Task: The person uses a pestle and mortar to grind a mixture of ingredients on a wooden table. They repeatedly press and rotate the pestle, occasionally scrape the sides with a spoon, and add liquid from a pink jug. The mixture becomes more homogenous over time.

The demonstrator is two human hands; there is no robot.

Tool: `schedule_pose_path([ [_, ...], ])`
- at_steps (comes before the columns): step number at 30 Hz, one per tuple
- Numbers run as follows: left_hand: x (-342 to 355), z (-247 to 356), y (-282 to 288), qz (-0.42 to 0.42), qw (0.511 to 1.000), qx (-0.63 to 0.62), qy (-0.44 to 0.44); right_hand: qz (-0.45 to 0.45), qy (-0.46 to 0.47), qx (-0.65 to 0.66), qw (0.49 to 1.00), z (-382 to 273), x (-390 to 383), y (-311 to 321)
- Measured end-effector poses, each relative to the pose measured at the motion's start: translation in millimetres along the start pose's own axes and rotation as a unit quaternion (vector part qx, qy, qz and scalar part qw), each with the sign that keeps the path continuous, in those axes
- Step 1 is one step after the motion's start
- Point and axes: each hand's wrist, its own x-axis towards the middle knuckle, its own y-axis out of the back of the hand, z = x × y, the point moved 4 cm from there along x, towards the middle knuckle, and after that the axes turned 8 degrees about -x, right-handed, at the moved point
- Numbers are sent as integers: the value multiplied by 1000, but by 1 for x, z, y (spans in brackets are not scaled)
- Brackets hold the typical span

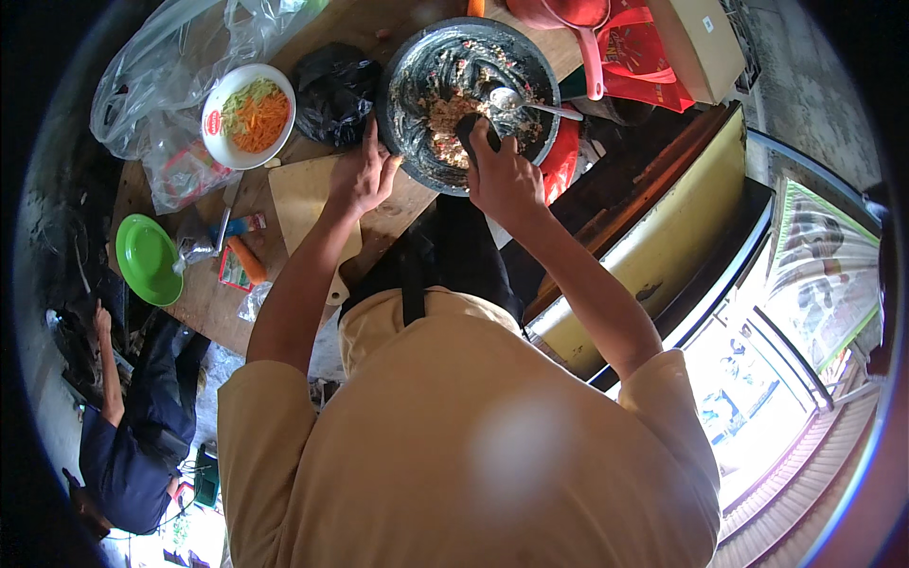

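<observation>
A wide dark stone mortar (396,104) stands at the table's near edge, its inside smeared with paste. Coarse brownish crushed food (445,123) lies in its middle. My right hand (507,180) grips a black pestle (467,133) and presses its end into that food. Against the mortar's left rim rests my left hand (365,175), fingers stretched out and holding nothing. A metal spoon (507,98) leans inside the mortar, its handle over the right rim. Below my left hand is a wooden cutting board (298,194).
At the left stand a white bowl (216,147) of shredded vegetables and a green plate (147,260), near a carrot (246,260) and a knife (225,220). Plastic bags lie around. A red pan (592,62) and a cardboard box (701,47) are far right. Another person (133,464) works at lower left.
</observation>
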Motion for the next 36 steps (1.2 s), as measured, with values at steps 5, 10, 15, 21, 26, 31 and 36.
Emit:
schedule_pose_path([
  [5, 0, 2, 1, 26, 999, 33, -31, 44, -30, 110, 992, 25, 1, 21],
  [10, 1, -1, 0, -25, 999, 25, 31, 84, 57, 55, 993, 38, -46, 15],
  [15, 1, 1, 0, -36, 999, 7, 18, 133, 243, -45, 960, 24, -35, -6],
  [21, 0, -4, -2, -49, 998, 16, 28, 130, 132, 30, 982, 22, 6, 13],
  [26, -1, -6, -4, 7, 999, 46, -14, 58, 34, 79, 995, 9, 15, 16],
  [31, -2, -4, -3, 14, 998, 55, -27, 3, -38, 184, 982, 10, 22, 11],
  [36, 0, -5, -3, 13, 1000, 17, -17, 66, -154, 329, 929, 47, -16, 12],
])
